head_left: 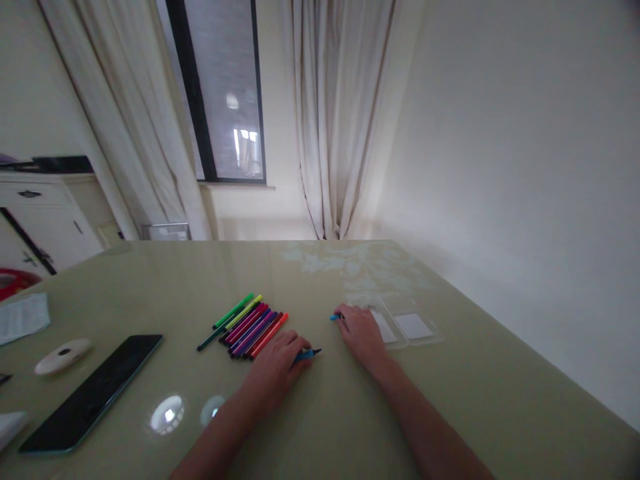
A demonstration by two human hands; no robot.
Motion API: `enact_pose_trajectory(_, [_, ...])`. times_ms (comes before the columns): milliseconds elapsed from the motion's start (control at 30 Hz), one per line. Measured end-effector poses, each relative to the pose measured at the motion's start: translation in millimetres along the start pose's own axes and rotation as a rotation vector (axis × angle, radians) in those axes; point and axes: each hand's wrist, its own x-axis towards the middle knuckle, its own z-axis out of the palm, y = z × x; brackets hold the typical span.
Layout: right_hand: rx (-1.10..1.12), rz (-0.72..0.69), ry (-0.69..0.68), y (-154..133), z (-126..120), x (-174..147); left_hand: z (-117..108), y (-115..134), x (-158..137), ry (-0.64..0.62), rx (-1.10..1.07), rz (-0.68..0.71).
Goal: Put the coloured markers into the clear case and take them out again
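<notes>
My left hand (274, 367) rests on the table with its fingers closed round a blue marker (306, 355), whose narrow dark end points right. To the right and a little farther off, my right hand (361, 335) is closed on a small blue piece that looks like a marker cap (335, 318); most of it is hidden by the fingers. Just beyond my left hand lies a slanted row of coloured markers (253, 328), green, yellow, pink, purple and red-orange. Beside my right hand lies a flat clear plastic case (436, 333) with white panels, partly covered by that hand.
On the left of the glossy table (165, 283) lie a dark tablet (95, 393), a white computer mouse (63, 357) and a pale sheet (24, 318). A white cabinet (55, 213) stands beyond the left edge. The wall (525, 200) runs along the right side.
</notes>
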Motion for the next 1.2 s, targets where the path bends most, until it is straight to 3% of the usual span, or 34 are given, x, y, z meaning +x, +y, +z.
enact_pose_trajectory(200, [-0.1,0.007,-0.016,-1,1,2,-6,1,1,0.006,-0.076,-0.009])
enact_pose_trajectory(333, [-0.049,0.003,0.007,-2,-1,0,-20,-18,1,0.237,0.097,-0.145])
enact_pose_trajectory(400, [0.027,0.002,0.011,-6,-1,-2,-26,-30,1,0.275,0.241,-0.202])
enact_pose_trajectory(600, [0.311,-0.132,0.014,-26,2,-9,-23,-30,1,0.16,0.31,-0.185])
enact_pose_trajectory(700, [0.421,-0.235,-0.031,-35,1,-13,-20,-18,4,0.184,0.219,-0.113])
enact_pose_trajectory(867, [0.588,-0.278,-0.02,-42,-3,-15,-14,0,5,0.213,0.053,-0.042])
enact_pose_trajectory(1033, [0.698,-0.342,-0.026,-37,-18,-12,-16,6,1,0.086,0.203,-0.057])
enact_pose_trajectory(1100, [0.722,-0.288,0.041,-23,-27,-8,-23,-1,0,0.09,0.236,-0.131])
enact_pose_trajectory(1200, [0.771,-0.087,0.279,7,-39,0,-32,-19,2,0.209,0.171,-0.218])
